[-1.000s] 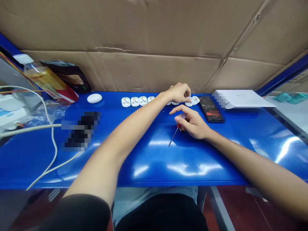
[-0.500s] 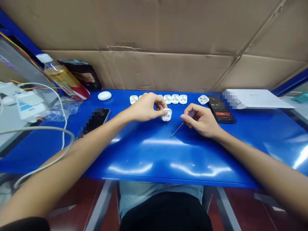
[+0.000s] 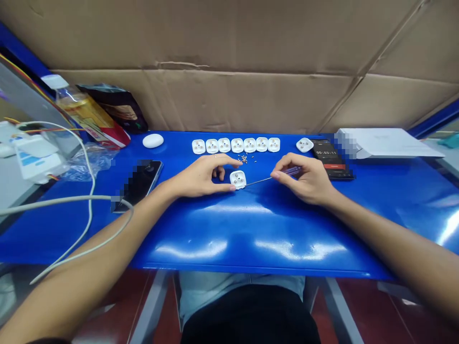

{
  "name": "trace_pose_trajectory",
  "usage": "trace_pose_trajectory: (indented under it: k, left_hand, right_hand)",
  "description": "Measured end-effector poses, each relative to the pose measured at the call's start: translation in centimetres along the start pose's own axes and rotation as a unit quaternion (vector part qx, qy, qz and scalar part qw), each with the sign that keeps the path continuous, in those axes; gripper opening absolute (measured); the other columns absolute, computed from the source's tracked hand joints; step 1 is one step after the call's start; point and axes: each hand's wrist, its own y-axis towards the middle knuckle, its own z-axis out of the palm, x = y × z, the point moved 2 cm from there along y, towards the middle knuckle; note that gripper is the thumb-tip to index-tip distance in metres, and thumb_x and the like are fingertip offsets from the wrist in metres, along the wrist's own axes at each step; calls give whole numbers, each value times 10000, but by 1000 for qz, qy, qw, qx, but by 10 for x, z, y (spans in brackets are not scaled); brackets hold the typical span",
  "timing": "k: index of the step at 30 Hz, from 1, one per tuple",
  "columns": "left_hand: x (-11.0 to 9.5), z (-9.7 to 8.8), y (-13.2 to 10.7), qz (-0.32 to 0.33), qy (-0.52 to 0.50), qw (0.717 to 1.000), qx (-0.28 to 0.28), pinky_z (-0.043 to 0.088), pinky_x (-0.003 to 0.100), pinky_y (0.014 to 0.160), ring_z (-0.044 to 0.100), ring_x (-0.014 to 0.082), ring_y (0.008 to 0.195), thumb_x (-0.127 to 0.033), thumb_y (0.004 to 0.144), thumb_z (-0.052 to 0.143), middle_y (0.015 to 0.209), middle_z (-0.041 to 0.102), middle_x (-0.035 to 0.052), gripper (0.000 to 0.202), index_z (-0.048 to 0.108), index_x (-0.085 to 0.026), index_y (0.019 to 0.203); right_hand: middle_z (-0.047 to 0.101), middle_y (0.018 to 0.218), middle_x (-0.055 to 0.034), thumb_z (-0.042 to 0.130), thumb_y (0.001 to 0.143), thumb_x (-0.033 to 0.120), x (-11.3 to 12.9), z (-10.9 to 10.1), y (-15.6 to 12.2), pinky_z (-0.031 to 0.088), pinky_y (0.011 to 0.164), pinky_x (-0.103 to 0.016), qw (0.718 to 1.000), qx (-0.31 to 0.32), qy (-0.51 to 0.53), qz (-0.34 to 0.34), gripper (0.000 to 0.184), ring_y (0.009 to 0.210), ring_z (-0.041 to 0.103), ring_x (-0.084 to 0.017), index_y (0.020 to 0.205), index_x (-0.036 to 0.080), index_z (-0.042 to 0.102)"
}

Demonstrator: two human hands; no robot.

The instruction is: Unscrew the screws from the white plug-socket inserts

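A white square plug housing [image 3: 237,179] with metal terminals inside lies face up on the blue table. My left hand [image 3: 206,177] is beside it, thumb at its lower edge and index finger stretched out above it, with a gap between them. In my right hand [image 3: 304,177] is a screwdriver [image 3: 258,181] with a purple see-through handle. Its shaft points left, and the tip is at the housing's lower right corner. Behind, small screws [image 3: 244,158] lie in a loose pile. Beyond them stands a row of several similar white housings [image 3: 237,145].
Another housing [image 3: 304,145] lies right of the row, against a phone [image 3: 328,157] showing a timer. A white box [image 3: 387,142] sits at the back right. Leftward are a second phone [image 3: 141,184], a white oval case [image 3: 153,140], a bottle [image 3: 91,114] and a cable [image 3: 91,191] looping over my left forearm.
My left hand has moved left and down, setting the housing on the table and spreading its fingers. The screwdriver has swung from pointing down-left to nearly level, its tip now at the housing.
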Motion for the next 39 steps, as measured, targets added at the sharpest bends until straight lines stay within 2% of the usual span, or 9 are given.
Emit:
trace_pose_trajectory:
  k: [2, 4, 9, 17, 26, 39]
  left_hand:
    - [2, 4, 0, 13, -9, 1000, 13, 535, 325, 812, 674, 204, 894, -547, 897, 778, 1225, 767, 38, 549, 705, -332, 1397]
    - [3, 9, 1, 27, -10, 999, 14, 521, 326, 800, 675, 207, 886, -559, 925, 749, 1166, 774, 40, 488, 741, -309, 1344]
    - [2, 14, 3, 31, 18, 999, 8, 500, 320, 763, 664, 212, 837, -576, 920, 750, 1042, 763, 46, 454, 781, -300, 1280]
    - [-3, 14, 3, 67, 19, 997, 23, 478, 305, 794, 645, 201, 846, -532, 993, 694, 1011, 732, 57, 373, 788, -228, 1186]
    - [-6, 14, 3, 65, 25, 997, 22, 461, 301, 780, 644, 192, 848, -487, 1000, 714, 1018, 715, 45, 311, 794, -233, 1161]
    - [-7, 15, 3, 61, 50, 996, 31, 434, 307, 757, 616, 203, 846, -497, 1020, 670, 977, 693, 57, 319, 753, -193, 1070]
  right_hand:
    - [744, 845, -36, 773, 960, 380, 2, 0, -3, 481, 672, -362, 999, -45, -7, -19, 157, 740, 651, -214, 879, 252, 730]
    - [751, 856, -42, 770, 965, 354, 4, 1, -5, 490, 686, -383, 997, -64, -7, -39, 124, 748, 656, -224, 892, 261, 732]
    - [764, 886, -59, 771, 961, 358, 6, 5, -4, 549, 742, -420, 996, -63, -9, -65, 105, 785, 684, -244, 911, 269, 750]
    - [773, 899, -24, 769, 969, 289, 4, 7, -4, 550, 712, -370, 990, -68, -20, -122, 41, 786, 700, -209, 965, 260, 741]
    - [761, 882, -15, 759, 983, 295, 7, 8, -4, 508, 648, -363, 991, -56, -31, -118, 37, 757, 678, -207, 971, 273, 732]
    - [739, 938, -24, 676, 1031, 299, 4, 11, -5, 550, 763, -339, 997, -13, -26, -67, 71, 827, 690, -193, 990, 242, 676]
